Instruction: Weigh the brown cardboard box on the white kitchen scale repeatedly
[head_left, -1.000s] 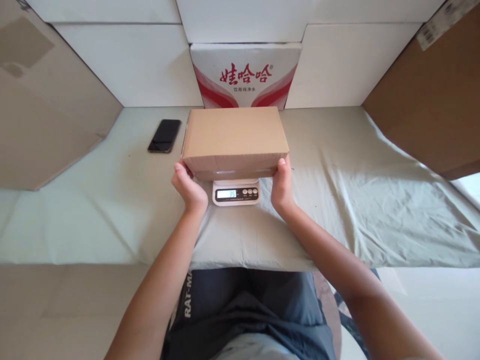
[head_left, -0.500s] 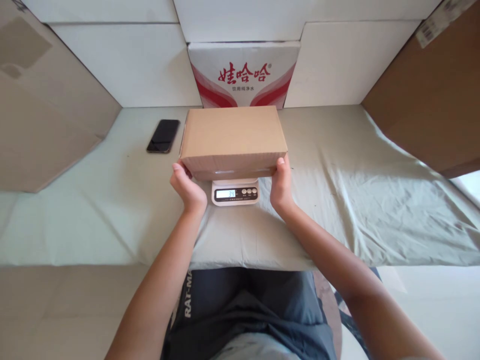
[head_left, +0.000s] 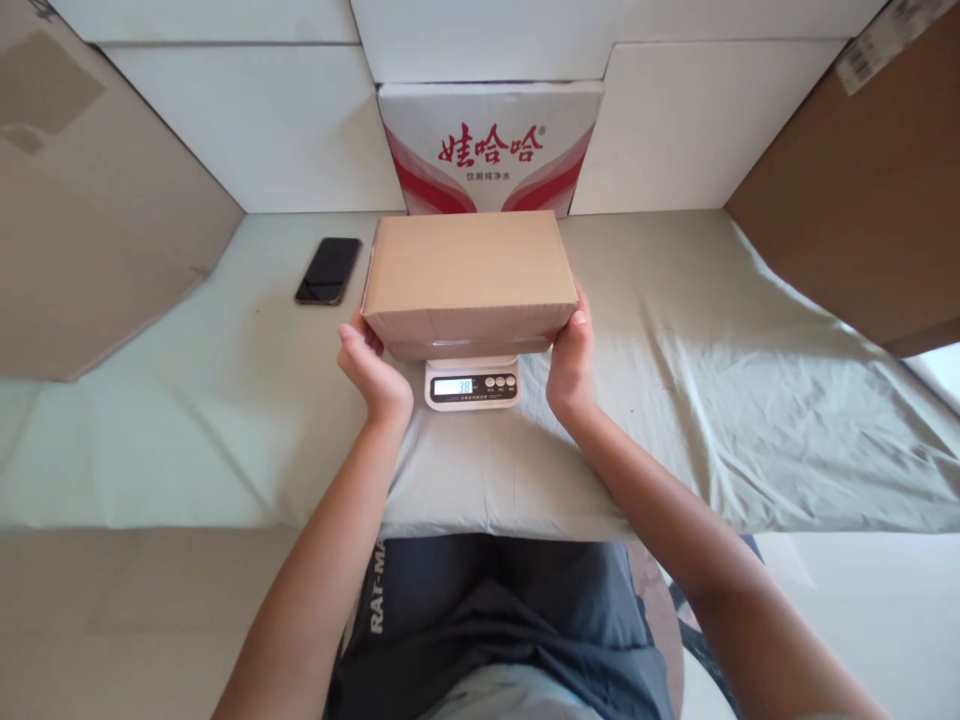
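A closed brown cardboard box (head_left: 471, 262) rests over a small white digital scale (head_left: 472, 403), covering its platform. The lit display reads 38, with several round buttons to its right. At the box's lower left front corner, my left hand (head_left: 375, 370) holds its side, thumb outside and the other fingers partly hidden behind the box. My right hand (head_left: 571, 355) is against the opposite side near the right front corner, thumb by the edge and fingers reaching back along the side. How firmly either hand presses is hard to see.
Left of the box lies a black phone (head_left: 328, 270) on the pale green cloth (head_left: 712, 400). A white and red carton (head_left: 491, 150) stands behind, between white boxes. Large brown cardboard panels (head_left: 97, 220) flank both sides. The cloth's front edge hangs before my lap.
The display went from 34 to 38. My right hand shifted slightly outward, its thumb moving from the front face to the corner. The box has stayed nearly in place.
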